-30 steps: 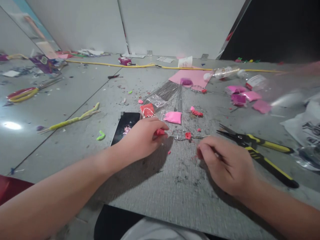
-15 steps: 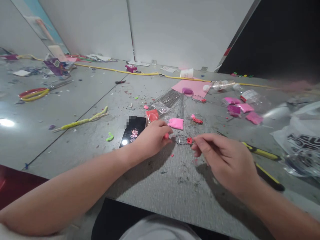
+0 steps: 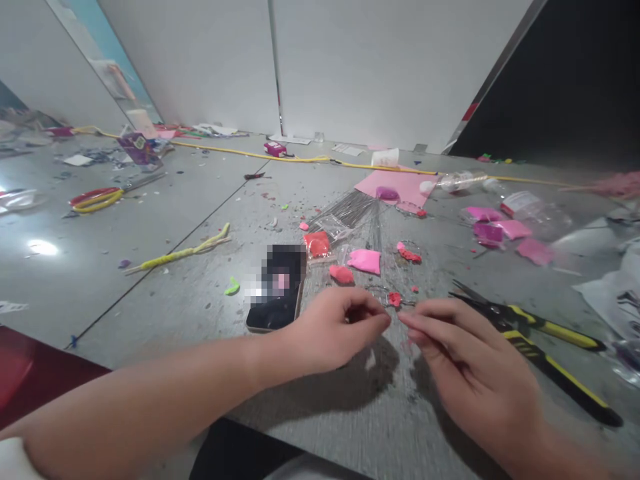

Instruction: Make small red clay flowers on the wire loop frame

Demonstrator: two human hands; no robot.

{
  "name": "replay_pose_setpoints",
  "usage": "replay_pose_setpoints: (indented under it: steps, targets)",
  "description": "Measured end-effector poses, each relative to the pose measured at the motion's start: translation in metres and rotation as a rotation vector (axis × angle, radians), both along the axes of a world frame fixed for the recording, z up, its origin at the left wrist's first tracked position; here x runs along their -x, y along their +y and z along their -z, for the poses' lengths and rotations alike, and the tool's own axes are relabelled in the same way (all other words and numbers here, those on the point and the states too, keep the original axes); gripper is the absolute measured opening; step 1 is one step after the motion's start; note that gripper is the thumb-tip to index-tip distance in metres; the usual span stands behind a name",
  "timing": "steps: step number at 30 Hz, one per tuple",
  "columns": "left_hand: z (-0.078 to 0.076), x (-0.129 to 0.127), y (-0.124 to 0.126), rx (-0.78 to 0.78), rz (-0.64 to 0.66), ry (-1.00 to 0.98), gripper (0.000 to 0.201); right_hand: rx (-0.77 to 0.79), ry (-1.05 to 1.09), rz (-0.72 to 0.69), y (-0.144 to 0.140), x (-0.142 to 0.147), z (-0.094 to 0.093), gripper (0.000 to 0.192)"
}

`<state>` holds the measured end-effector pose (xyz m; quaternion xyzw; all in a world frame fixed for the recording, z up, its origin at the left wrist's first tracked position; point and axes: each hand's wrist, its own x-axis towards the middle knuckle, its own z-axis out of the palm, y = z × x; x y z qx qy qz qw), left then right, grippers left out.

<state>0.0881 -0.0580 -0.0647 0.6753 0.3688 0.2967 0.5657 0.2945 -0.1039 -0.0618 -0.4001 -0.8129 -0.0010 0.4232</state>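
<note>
The fingers of my right hand (image 3: 475,370) are pinched together at the end of a thin wire loop (image 3: 379,292). A small red clay blossom (image 3: 395,299) sits on that loop, close to my fingertips. My left hand (image 3: 345,327) is closed in a pinch just left of them, and whatever lies between its fingertips is too small to make out. Behind the left hand rests a pinkish-red clay lump (image 3: 341,274). A second wire loop with red clay (image 3: 411,256) lies farther back. A tiny red clay bit (image 3: 415,289) is beside the blossom.
A phone (image 3: 277,293) lies left of my left hand. Black-and-yellow pliers (image 3: 533,327) lie open at the right. Farther back are a red clay packet (image 3: 317,245), a pink packet (image 3: 365,261), a bundle of wires (image 3: 345,212) and pink paper (image 3: 367,181). Scissors (image 3: 97,199) lie far left.
My left hand has let go of the pinkish-red lump, now on the table, and moved right and nearer, close to my right fingertips. The view has shifted slightly.
</note>
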Motion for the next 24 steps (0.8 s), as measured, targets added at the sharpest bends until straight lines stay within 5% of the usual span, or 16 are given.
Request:
replay_pose_setpoints:
  steps: [3, 8, 14, 24]
  targets:
    - [-0.003, -0.004, -0.007, 0.314, 0.069, -0.125, 0.027, 0.023, 0.033, -0.097, -0.007, 0.003, -0.004, 0.032]
    - [-0.006, -0.004, -0.011, 0.487, 0.071, -0.145, 0.024, 0.03, 0.068, -0.125, -0.011, 0.007, -0.004, 0.033]
    - [-0.005, -0.004, -0.011, 0.506, -0.008, -0.078, 0.015, -0.032, -0.149, -0.109, -0.01, 0.004, -0.002, 0.037]
    - [-0.004, -0.005, -0.013, 0.438, 0.039, -0.054, 0.019, 0.112, -0.01, -0.058, -0.01, 0.0, -0.004, 0.024]
